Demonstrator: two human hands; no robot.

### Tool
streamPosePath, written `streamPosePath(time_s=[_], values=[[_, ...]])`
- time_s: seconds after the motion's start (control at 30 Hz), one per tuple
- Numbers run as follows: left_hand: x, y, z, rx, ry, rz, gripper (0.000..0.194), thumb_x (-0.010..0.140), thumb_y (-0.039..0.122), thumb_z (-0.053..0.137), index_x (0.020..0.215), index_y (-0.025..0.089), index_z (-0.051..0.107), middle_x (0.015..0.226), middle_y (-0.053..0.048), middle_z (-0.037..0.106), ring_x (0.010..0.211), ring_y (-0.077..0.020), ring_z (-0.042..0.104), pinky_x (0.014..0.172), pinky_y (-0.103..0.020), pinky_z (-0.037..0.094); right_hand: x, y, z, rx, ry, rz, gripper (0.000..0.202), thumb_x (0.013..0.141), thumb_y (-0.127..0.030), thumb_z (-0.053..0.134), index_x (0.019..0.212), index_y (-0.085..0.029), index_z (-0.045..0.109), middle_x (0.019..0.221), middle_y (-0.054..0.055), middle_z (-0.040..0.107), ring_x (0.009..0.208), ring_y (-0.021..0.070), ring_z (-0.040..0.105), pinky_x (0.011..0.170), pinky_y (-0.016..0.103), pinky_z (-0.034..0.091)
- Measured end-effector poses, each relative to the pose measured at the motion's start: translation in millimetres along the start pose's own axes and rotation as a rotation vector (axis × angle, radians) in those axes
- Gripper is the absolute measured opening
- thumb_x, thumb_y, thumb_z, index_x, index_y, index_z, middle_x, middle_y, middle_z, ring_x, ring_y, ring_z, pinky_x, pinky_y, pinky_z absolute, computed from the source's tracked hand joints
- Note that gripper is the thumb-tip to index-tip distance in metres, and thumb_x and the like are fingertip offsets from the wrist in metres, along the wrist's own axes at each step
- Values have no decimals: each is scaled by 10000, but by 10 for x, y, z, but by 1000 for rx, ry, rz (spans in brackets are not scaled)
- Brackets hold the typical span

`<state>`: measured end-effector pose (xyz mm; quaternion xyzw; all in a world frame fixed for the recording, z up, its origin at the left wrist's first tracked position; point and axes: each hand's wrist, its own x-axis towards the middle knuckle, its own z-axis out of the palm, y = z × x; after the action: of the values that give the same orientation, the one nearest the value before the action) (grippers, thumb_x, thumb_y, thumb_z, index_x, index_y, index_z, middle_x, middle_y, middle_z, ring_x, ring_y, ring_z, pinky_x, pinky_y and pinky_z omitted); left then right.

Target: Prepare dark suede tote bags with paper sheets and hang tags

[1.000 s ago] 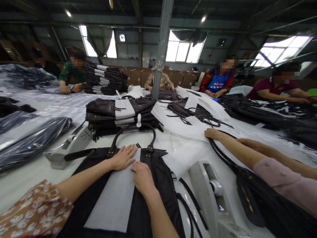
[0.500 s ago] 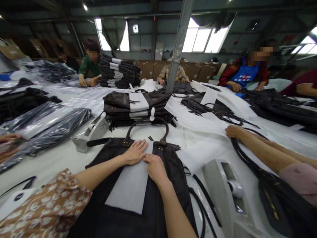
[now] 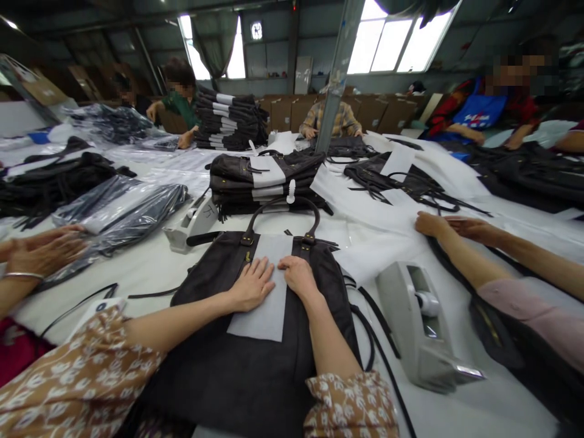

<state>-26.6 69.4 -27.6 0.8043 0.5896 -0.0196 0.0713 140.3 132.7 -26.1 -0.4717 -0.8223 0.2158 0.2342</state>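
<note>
A dark bag (image 3: 205,359) lies flat in front of me, its handle (image 3: 283,204) arching away from me. A strip of white paper (image 3: 262,325) runs down its middle from the top edge. My left hand (image 3: 252,285) rests on the paper and the bag, fingers spread. At the paper's right edge my right hand (image 3: 298,277) touches the bag and paper with its fingers curled. Whether those fingertips grip anything is hidden.
Tape dispensers stand right (image 3: 410,322) and left (image 3: 189,222). Beyond the bag is a stack of dark bags (image 3: 269,182). Co-workers' hands are at both sides, near a plastic-wrapped bag (image 3: 132,210) and a black strap (image 3: 444,261). A metal post (image 3: 335,79) rises behind.
My left hand has slid down the paper and my right hand has moved apart from it. The view has shifted. At the left, a co-worker's hands have come further into view.
</note>
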Motion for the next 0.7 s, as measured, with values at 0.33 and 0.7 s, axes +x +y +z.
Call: streamPosePath(time_s=[0.33,0.7], values=[[-1069,489,168,80,78,118,591,941,541,233,1476,379,42,1570,-25,150,1399,-409,153,1015,-699,217,-102,-89,-114,-50,6,-15,394,729,-11,418,914,-185,719,1002,36,716,980,140,631,920,214,433],[-1114,449,158,102,45,156,609,936,513,296,1487,281,178,1551,-103,215,1402,-414,133,1060,-660,161,-838,-650,-133,-343,-112,-122,438,956,-389,323,1350,-241,445,1483,90,363,1381,269,265,1092,544,191]])
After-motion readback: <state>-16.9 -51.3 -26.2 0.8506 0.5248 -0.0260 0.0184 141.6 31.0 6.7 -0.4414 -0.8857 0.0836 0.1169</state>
